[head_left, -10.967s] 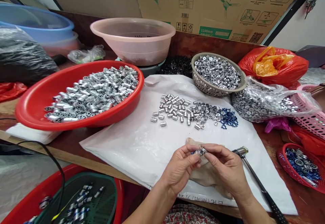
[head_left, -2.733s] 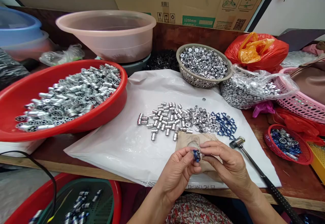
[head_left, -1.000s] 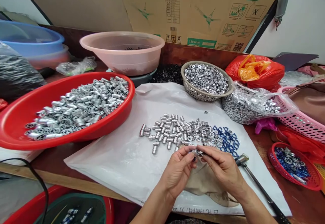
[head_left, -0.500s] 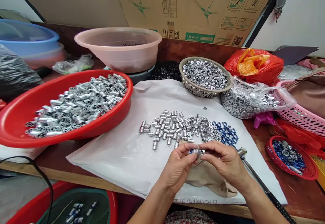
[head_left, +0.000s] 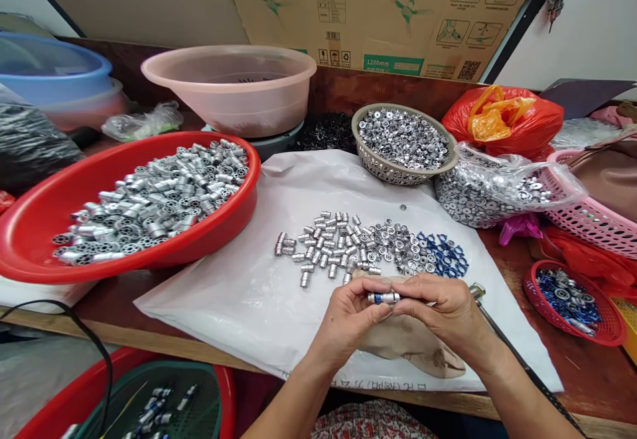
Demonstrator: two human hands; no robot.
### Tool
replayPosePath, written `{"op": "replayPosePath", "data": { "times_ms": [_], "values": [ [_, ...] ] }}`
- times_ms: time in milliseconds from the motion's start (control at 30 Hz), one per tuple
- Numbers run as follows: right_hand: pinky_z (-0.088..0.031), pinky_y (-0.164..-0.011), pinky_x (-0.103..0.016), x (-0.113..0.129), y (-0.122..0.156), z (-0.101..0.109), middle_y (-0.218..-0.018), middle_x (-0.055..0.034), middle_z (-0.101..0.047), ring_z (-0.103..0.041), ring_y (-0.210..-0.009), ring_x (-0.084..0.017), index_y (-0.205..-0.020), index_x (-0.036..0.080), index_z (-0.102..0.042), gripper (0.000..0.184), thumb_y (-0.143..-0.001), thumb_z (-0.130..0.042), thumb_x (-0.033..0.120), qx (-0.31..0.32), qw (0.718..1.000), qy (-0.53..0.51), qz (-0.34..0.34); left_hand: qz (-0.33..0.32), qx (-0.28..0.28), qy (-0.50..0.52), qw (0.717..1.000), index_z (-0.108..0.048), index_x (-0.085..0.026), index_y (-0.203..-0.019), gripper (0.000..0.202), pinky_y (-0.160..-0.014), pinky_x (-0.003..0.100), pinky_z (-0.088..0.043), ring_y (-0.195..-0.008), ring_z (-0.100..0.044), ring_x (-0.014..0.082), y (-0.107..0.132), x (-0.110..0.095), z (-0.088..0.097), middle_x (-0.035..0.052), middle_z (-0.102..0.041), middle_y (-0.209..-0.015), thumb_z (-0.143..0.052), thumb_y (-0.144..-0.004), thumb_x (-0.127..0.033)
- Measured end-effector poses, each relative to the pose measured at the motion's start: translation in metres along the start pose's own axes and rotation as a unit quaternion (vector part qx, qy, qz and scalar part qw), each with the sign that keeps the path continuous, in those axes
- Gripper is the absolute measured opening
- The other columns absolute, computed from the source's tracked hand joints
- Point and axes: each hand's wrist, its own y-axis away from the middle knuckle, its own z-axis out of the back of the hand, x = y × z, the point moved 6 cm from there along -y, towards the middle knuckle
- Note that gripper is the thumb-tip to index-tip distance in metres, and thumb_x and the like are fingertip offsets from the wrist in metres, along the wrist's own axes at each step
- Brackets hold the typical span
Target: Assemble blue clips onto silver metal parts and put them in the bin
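Between my fingertips is a small silver metal cylinder with a blue ring (head_left: 383,298), held level just above the sheet. My left hand (head_left: 351,310) pinches its left end, and my right hand (head_left: 430,303) pinches the right end. Beneath my hands lies a beige cloth (head_left: 408,343). Just beyond them, loose silver cylinders (head_left: 323,247) are spread on the white sheet (head_left: 219,313), beside silver ring parts (head_left: 393,243) and blue rings (head_left: 449,256). A tool with a metal head and dark handle (head_left: 507,346) lies right of the cloth, partly behind my right arm.
A red basin (head_left: 30,240) piled with silver cylinders stands left. At the back are a pink basin (head_left: 233,104), a grey-brown basket of small parts (head_left: 398,174) and a clear bag of parts (head_left: 472,193). A red basket (head_left: 610,319) sits right; below left, a green tray (head_left: 204,392) holds assembled pieces.
My fingers have brought the silver pieces into one straight line with the blue ring between them; before, the right part sat slightly apart and tilted. The view has shifted slightly.
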Motion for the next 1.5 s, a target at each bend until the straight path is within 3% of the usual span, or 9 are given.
{"op": "replayPosePath", "data": {
  "times_ms": [233,367,467,600,733,900,1033,1333,1500],
  "values": [
    [-0.052,-0.075,-0.029,-0.015,0.024,0.0,-0.098,-0.0065,-0.07,-0.065,-0.086,-0.017,-0.115,0.021,-0.062,0.032,-0.089,-0.05,0.035,-0.005,0.984,0.175,0.014,-0.049,0.026,-0.303,0.951,-0.067,-0.019,-0.083,0.014,-0.067,0.029,-0.044,-0.075,-0.057,0.0182,-0.002,-0.013,-0.001,0.0061,-0.063,-0.084,-0.058,-0.074,-0.014],
    [-0.05,-0.071,-0.039,-0.057,0.088,0.056,-0.085,-0.013,-0.063,-0.06,-0.074,-0.025,-0.105,0.012,-0.061,0.042,-0.086,-0.046,0.046,-0.178,0.882,0.417,-0.131,-0.161,0.04,-0.512,0.843,-0.066,-0.02,-0.085,0.03,-0.076,0.035,-0.043,-0.085,-0.055,0.0234,-0.002,-0.011,-0.005,0.0069,-0.062,-0.085,-0.051,-0.067,-0.002],
    [-0.049,-0.071,-0.044,-0.093,0.135,0.074,-0.086,-0.0156,-0.062,-0.061,-0.077,-0.03,-0.099,0.012,-0.061,0.047,-0.084,-0.041,0.052,-0.103,0.835,0.503,-0.2,-0.184,0.05,-0.541,0.819,-0.063,-0.022,-0.1,0.04,-0.079,0.038,-0.042,-0.089,-0.054,0.0249,-0.002,0.001,-0.005,0.0081,-0.063,-0.092,-0.048,-0.069,-0.002],
    [-0.052,-0.066,-0.039,-0.098,0.155,0.073,-0.085,-0.0123,-0.066,-0.065,-0.075,-0.026,-0.088,0.018,-0.059,0.036,-0.088,-0.035,0.044,-0.078,0.861,0.452,-0.219,-0.176,0.011,-0.518,0.837,-0.062,-0.022,-0.106,0.042,-0.081,0.04,-0.042,-0.091,-0.054,0.0272,-0.002,0.007,-0.001,0.0091,-0.065,-0.096,-0.053,-0.069,-0.005],
    [-0.051,-0.047,-0.023,-0.048,0.12,0.049,-0.066,-0.0013,-0.066,-0.063,-0.052,-0.015,-0.105,0.022,-0.055,0.029,-0.092,-0.035,0.038,-0.089,0.936,0.296,-0.17,-0.176,-0.025,-0.473,0.863,-0.061,-0.023,-0.111,0.047,-0.084,0.041,-0.041,-0.092,-0.055,0.027,0.0,0.007,0.004,0.008,-0.066,-0.097,-0.058,-0.067,-0.007],
    [-0.056,-0.071,-0.024,0.015,0.078,0.019,-0.103,-0.0061,-0.07,-0.069,-0.081,-0.017,-0.134,0.027,-0.038,0.042,-0.092,-0.04,0.026,-0.031,0.975,0.216,-0.035,-0.164,-0.039,-0.482,0.86,-0.056,-0.021,-0.121,0.055,-0.083,0.04,-0.042,-0.091,-0.054,0.0272,0.002,0.012,0.007,0.0091,-0.066,-0.098,-0.057,-0.067,-0.008],
    [-0.056,-0.081,-0.029,0.018,0.075,0.007,-0.112,-0.0068,-0.067,-0.068,-0.093,-0.019,-0.143,0.027,-0.027,0.053,-0.091,-0.04,0.02,0.011,0.974,0.222,0.034,-0.168,-0.037,-0.465,0.868,-0.054,-0.021,-0.123,0.056,-0.085,0.041,-0.04,-0.094,-0.053,0.028,0.003,0.011,0.009,0.0101,-0.065,-0.1,-0.057,-0.069,-0.009],
    [-0.053,-0.088,-0.028,-0.005,0.077,-0.01,-0.125,-0.0039,-0.06,-0.062,-0.107,-0.019,-0.142,0.025,-0.032,0.051,-0.092,-0.039,0.022,0.023,0.973,0.227,-0.022,-0.144,-0.047,-0.408,0.9,-0.059,-0.024,-0.117,0.052,-0.087,0.042,-0.039,-0.095,-0.054,0.0286,0.002,0.01,0.012,0.0085,-0.066,-0.103,-0.06,-0.067,-0.011],
    [-0.058,-0.07,-0.034,-0.058,0.128,0.048,-0.113,-0.0076,-0.067,-0.069,-0.088,-0.024,-0.136,0.022,-0.041,0.047,-0.092,-0.035,0.037,-0.11,0.883,0.425,-0.165,-0.165,-0.022,-0.473,0.865,-0.055,-0.02,-0.122,0.054,-0.082,0.041,-0.043,-0.092,-0.055,0.0278,0.005,0.013,0.013,0.0102,-0.066,-0.098,-0.057,-0.069,-0.009]
  ]
}}
